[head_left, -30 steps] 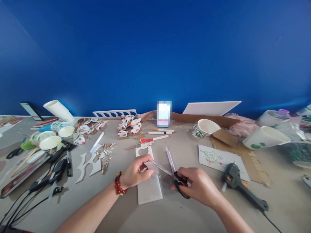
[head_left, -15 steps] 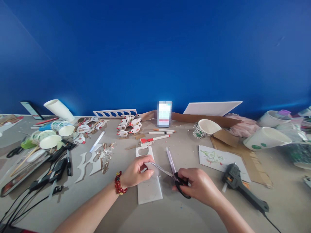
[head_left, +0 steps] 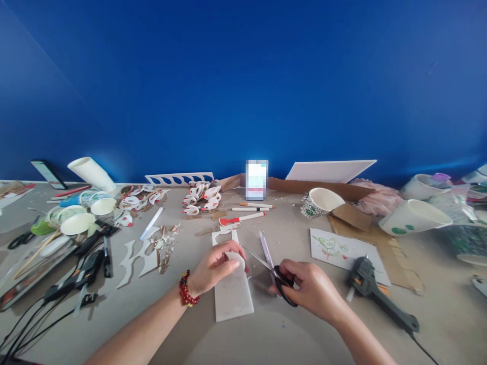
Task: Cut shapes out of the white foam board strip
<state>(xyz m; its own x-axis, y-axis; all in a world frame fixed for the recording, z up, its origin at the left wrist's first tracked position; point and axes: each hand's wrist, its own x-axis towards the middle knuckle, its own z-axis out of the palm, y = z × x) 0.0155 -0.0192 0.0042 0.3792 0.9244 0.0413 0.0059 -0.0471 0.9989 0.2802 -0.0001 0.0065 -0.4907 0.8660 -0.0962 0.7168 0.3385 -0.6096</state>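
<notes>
My left hand (head_left: 218, 268), with a red bead bracelet at its wrist, pinches a small white rounded piece (head_left: 236, 259). It is above a white foam board strip (head_left: 234, 299) that has cut-outs at its far end. Black-handled scissors (head_left: 279, 280) are held in my right hand (head_left: 314, 289), their blades pointing left toward the piece but apart from it. Under the scissors lies a pale translucent stick (head_left: 265, 247).
A glue gun (head_left: 375, 291) and a drawing card (head_left: 327, 246) lie to the right, near paper cups (head_left: 414, 218). Behind are pens (head_left: 251, 208), white-and-red pieces (head_left: 201, 195) and a lit phone (head_left: 256, 180). Scraps, cups and cables (head_left: 28, 309) cover the left.
The white piece has turned in my left hand and now shows its rounded edge. The scissor blades have come away from it, slightly to the right.
</notes>
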